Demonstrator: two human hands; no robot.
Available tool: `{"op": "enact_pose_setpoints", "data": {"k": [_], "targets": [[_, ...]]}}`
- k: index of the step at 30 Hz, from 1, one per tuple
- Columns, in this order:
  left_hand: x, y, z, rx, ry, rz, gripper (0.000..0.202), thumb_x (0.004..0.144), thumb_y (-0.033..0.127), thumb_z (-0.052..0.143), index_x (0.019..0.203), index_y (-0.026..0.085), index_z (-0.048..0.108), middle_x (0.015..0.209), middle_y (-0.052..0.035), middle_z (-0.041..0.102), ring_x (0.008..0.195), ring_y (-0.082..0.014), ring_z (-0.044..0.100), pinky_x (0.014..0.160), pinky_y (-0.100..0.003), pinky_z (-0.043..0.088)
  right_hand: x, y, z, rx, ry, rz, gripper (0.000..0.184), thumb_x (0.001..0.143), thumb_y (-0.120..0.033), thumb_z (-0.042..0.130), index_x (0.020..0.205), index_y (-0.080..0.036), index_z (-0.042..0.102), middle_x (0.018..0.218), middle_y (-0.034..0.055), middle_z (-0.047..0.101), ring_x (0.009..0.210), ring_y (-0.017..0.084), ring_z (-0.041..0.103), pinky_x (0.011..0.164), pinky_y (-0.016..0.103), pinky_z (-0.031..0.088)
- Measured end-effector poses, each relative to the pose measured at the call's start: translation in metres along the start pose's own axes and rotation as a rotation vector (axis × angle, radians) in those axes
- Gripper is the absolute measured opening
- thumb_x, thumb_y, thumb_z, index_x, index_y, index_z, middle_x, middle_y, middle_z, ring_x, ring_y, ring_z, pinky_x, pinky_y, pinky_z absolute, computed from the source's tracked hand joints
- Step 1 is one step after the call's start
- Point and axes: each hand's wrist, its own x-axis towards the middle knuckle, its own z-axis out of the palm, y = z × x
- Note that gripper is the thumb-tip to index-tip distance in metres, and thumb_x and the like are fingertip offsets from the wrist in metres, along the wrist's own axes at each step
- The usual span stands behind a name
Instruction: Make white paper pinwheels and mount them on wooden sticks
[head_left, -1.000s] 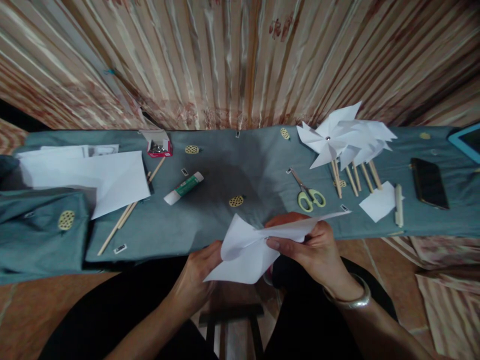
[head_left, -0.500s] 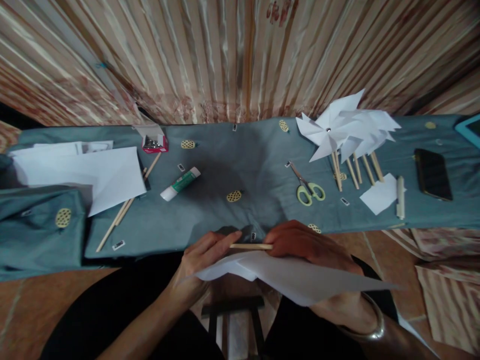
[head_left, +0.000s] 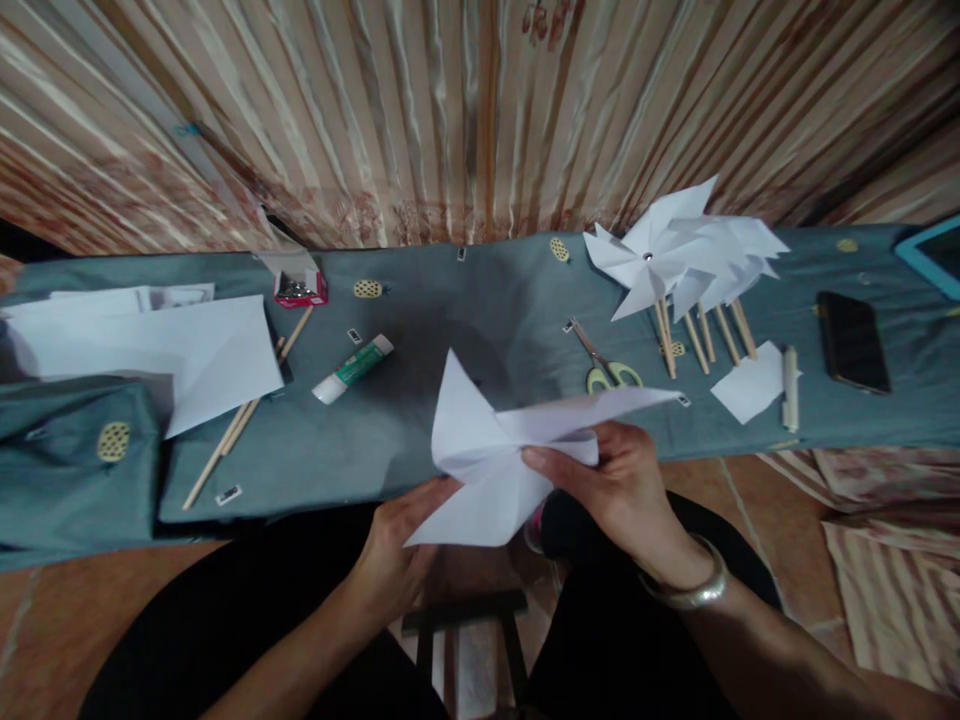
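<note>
A white paper pinwheel (head_left: 495,450) is held up over the near edge of the cloth-covered table (head_left: 420,420). My right hand (head_left: 615,490) pinches its folded centre with thumb and fingers. My left hand (head_left: 397,550) grips it from below and behind, with most of its fingers hidden by the paper. The wooden stick seen a moment ago is hidden behind the paper.
Finished pinwheels on sticks (head_left: 675,260) lie at the back right, with green-handled scissors (head_left: 604,365), a paper scrap (head_left: 746,385) and a black phone (head_left: 851,340). A glue stick (head_left: 352,368), a red pin box (head_left: 298,288), loose sticks (head_left: 232,430) and paper sheets (head_left: 172,350) lie left.
The pinwheel lay flat with a stick held across it between both hands; now it is tipped upright, facing me, and the stick is out of sight.
</note>
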Motion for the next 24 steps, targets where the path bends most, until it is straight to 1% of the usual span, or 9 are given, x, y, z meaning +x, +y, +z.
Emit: {"op": "enact_pose_setpoints", "data": {"k": [2, 4, 6, 8, 11, 14, 19, 22, 24], "targets": [[0.001, 0.007, 0.006, -0.094, -0.043, -0.132, 0.039, 0.094, 0.044, 0.049, 0.082, 0.015, 0.072, 0.060, -0.0028, 0.061, 0.056, -0.0134, 0.058, 0.054, -0.022, 0.048, 0.009, 0.008, -0.001, 0.108, 0.009, 0.099, 0.015, 0.071, -0.033, 0.078, 0.075, -0.020, 0.071, 0.069, 0.0000, 0.072, 0.058, 0.014, 0.062, 0.054, 0.025, 0.049], [0.001, 0.012, 0.011, -0.192, -0.089, -0.252, 0.046, 0.094, 0.049, 0.047, 0.074, 0.014, 0.069, 0.052, 0.0007, 0.053, 0.047, -0.0099, 0.048, 0.047, -0.020, 0.040, 0.016, 0.016, 0.000, 0.169, 0.020, 0.152, 0.020, 0.067, -0.035, 0.080, 0.069, -0.019, 0.069, 0.064, -0.0009, 0.069, 0.055, 0.012, 0.057, 0.052, 0.024, 0.046], [0.002, 0.013, 0.015, -0.253, -0.095, -0.328, 0.051, 0.092, 0.056, 0.046, 0.070, 0.014, 0.067, 0.048, 0.0025, 0.048, 0.043, -0.0085, 0.041, 0.044, -0.020, 0.033, 0.019, 0.020, 0.001, 0.198, 0.029, 0.181, 0.022, 0.064, -0.036, 0.081, 0.066, -0.019, 0.067, 0.061, -0.0017, 0.066, 0.053, 0.010, 0.053, 0.051, 0.023, 0.044], [0.003, 0.012, 0.017, -0.289, -0.071, -0.366, 0.054, 0.089, 0.061, 0.048, 0.067, 0.014, 0.064, 0.045, 0.0037, 0.045, 0.041, -0.0079, 0.038, 0.043, -0.020, 0.030, 0.020, 0.021, 0.004, 0.197, 0.044, 0.197, 0.024, 0.062, -0.036, 0.082, 0.065, -0.018, 0.066, 0.060, -0.0020, 0.064, 0.052, 0.010, 0.051, 0.050, 0.023, 0.042], [0.005, 0.010, 0.016, -0.287, -0.038, -0.387, 0.054, 0.085, 0.062, 0.050, 0.064, 0.014, 0.062, 0.044, 0.0043, 0.042, 0.040, -0.0076, 0.036, 0.043, -0.020, 0.028, 0.021, 0.019, 0.008, 0.178, 0.078, 0.206, 0.026, 0.058, -0.036, 0.082, 0.063, -0.017, 0.065, 0.058, -0.0022, 0.062, 0.050, 0.009, 0.048, 0.048, 0.022, 0.038], [0.006, 0.009, 0.014, -0.222, -0.019, -0.390, 0.049, 0.087, 0.055, 0.051, 0.065, 0.014, 0.063, 0.044, 0.0046, 0.039, 0.041, -0.0081, 0.035, 0.043, -0.020, 0.026, 0.023, 0.019, 0.010, 0.164, 0.100, 0.206, 0.026, 0.057, -0.035, 0.082, 0.060, -0.017, 0.064, 0.055, -0.0031, 0.060, 0.049, 0.008, 0.046, 0.046, 0.022, 0.036], [0.008, 0.014, 0.009, -0.208, -0.014, -0.365, 0.044, 0.086, 0.049, 0.053, 0.063, 0.014, 0.066, 0.043, 0.0038, 0.041, 0.039, -0.0081, 0.034, 0.040, -0.020, 0.027, 0.024, 0.022, 0.008, 0.178, 0.062, 0.235, 0.026, 0.059, -0.034, 0.082, 0.059, -0.016, 0.064, 0.055, -0.0025, 0.060, 0.049, 0.009, 0.046, 0.047, 0.022, 0.034], [0.012, 0.018, 0.007, -0.298, 0.001, -0.361, 0.039, 0.083, 0.047, 0.056, 0.075, 0.012, 0.072, 0.052, 0.0007, 0.054, 0.040, -0.0077, 0.038, 0.040, -0.020, 0.031, 0.024, 0.022, 0.006, 0.200, 0.025, 0.244, 0.025, 0.060, -0.034, 0.082, 0.061, -0.016, 0.066, 0.058, -0.0017, 0.063, 0.051, 0.009, 0.049, 0.049, 0.023, 0.037], [0.015, 0.019, 0.005, -0.323, 0.010, -0.365, 0.035, 0.081, 0.042, 0.058, 0.086, 0.011, 0.074, 0.052, 0.0012, 0.055, 0.039, -0.0078, 0.038, 0.040, -0.020, 0.032, 0.024, 0.022, 0.005, 0.201, 0.001, 0.246, 0.024, 0.061, -0.034, 0.082, 0.063, -0.016, 0.067, 0.060, -0.0014, 0.064, 0.052, 0.010, 0.051, 0.050, 0.023, 0.039]]}}
